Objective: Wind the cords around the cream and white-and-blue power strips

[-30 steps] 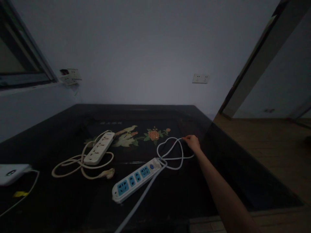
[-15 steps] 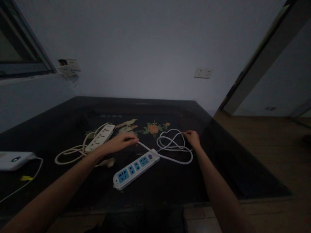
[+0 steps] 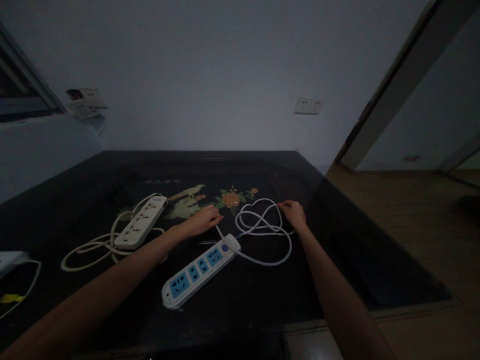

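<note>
A white power strip with blue sockets [image 3: 198, 270] lies on the dark table [image 3: 93, 180], its white cable [image 3: 264, 227] looped to its right. My left hand [image 3: 204, 220] is closed in a pinch on the cable just past the strip's end. My right hand [image 3: 294, 214] is closed on the far right of the cable loops.
A cream power strip [image 3: 141, 229] with a coiled cream cord lies at the left. A white device [image 3: 9, 261] with a thin wire sits at the left edge. Wall sockets [image 3: 308, 105] are on the back wall. Wooden floor [image 3: 412, 220] lies to the right.
My left hand came in and took hold of the cable by the strip. The cable that trailed off the near table edge now lies in loops. The view has shifted a little.
</note>
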Tool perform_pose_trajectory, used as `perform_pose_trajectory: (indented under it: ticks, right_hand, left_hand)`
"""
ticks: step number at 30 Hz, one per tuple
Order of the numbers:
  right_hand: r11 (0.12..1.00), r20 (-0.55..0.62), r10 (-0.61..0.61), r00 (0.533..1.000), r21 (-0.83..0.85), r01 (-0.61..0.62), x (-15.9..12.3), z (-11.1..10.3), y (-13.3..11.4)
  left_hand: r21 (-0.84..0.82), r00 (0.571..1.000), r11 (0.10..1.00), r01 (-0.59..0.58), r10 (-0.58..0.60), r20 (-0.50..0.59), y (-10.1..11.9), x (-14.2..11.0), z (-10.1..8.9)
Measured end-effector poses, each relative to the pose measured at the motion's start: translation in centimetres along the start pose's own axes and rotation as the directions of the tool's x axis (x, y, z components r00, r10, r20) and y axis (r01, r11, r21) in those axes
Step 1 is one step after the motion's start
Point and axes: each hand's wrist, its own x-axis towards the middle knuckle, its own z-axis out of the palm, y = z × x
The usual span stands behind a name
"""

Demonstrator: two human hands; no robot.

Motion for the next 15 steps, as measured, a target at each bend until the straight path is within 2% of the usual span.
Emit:
perform_pose_trajectory:
  ticks: [3,5,8,10,11,13,15]
  right_hand:
    - [1.0,0.001,0.008,1.0,0.007,-0.008,0.0,0.0,0.0]
    - [1.0,-0.001,0.015,1.0,0.014,-0.015,-0.1,-0.1,0.0]
    - [0.999,-0.004,0.027,1.0,0.022,-0.027,-0.1,-0.1,-0.1]
    - [0.999,-0.006,0.035,0.999,0.027,-0.034,-0.1,-0.2,-0.1]
    - [0.999,-0.007,0.037,0.999,0.03,-0.037,-0.1,-0.2,-0.1]
    - [0.999,-0.005,0.035,0.999,0.037,-0.035,-0.1,-0.2,-0.1]
    - [0.999,-0.002,0.029,1.0,0.042,-0.028,-0.2,-0.2,-0.2]
  left_hand:
    - [-0.001,0.999,1.0,0.0,-0.001,-0.042,0.3,0.1,0.1]
    - [0.0,0.993,1.0,0.028,-0.027,-0.119,1.2,0.2,-0.3]
    - [0.004,0.965,0.998,0.069,-0.066,-0.254,4.5,0.6,-1.0]
    - [0.006,0.955,1.0,-0.002,0.004,-0.296,8.1,1.3,-1.1]
    - [0.006,0.96,0.998,-0.064,0.063,-0.273,10.1,1.7,-0.9]
    - [0.033,0.981,0.987,-0.156,0.159,-0.107,14.1,3.1,0.1]
    - [0.123,0.988,0.981,-0.152,0.148,0.039,17.2,4.9,1.3]
